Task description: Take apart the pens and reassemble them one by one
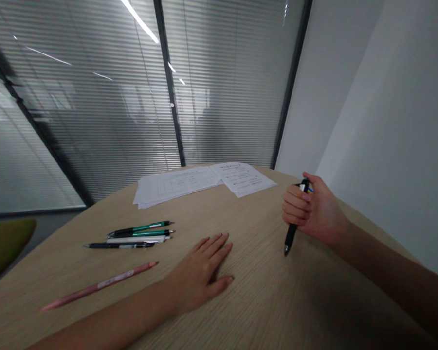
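My right hand [302, 206] is wrapped in a fist around a black pen [290, 237], its tip pointing down and the thumb on its top end. Flat on the table, palm down with fingers stretched out, lies my left hand [204, 272]; nothing is in it. To its left rests a pink pencil [105, 283], set at a slant. Beyond that, a small group of pens lies side by side: a green and black pen [142, 227], another green and black pen [146, 233], a white pen [136, 239] and a black pen [120, 246].
Printed paper sheets [182, 183] are spread at the far side of the wooden table [255, 291], with one sheet [244, 177] angled at their right. Behind stand glass panels with blinds [226, 97]. A white wall [387, 121] rises at the right, and a green chair [7, 243] is at the left.
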The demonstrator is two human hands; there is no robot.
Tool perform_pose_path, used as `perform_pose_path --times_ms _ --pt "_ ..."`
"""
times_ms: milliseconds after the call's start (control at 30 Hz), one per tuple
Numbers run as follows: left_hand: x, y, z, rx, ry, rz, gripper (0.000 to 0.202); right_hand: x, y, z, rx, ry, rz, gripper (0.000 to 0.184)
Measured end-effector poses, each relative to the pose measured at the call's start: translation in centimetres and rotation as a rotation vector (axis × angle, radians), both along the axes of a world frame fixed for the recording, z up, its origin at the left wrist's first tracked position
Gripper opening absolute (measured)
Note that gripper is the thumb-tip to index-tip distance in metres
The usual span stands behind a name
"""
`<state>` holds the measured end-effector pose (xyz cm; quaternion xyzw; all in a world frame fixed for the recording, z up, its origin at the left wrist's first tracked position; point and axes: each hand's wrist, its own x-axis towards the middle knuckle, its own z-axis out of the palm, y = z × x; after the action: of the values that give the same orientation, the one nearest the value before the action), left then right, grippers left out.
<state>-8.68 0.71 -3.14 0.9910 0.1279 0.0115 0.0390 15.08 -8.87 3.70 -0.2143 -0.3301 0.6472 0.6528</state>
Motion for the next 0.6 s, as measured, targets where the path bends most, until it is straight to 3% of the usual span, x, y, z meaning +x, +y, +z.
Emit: perform_pose_path --times_ms 300,600 --pt "0.11 -0.02 0.04 0.013 0.017 0.004 0.058 -0.26 -0.27 0.29 0.006 -0.014 0.022 0.037" --pt "0.09 -0.19 0.27 -0.007 0.034 0.017 0.059 -0.26 0.0 0.31 -0.01 0.007 0.024 0.043"
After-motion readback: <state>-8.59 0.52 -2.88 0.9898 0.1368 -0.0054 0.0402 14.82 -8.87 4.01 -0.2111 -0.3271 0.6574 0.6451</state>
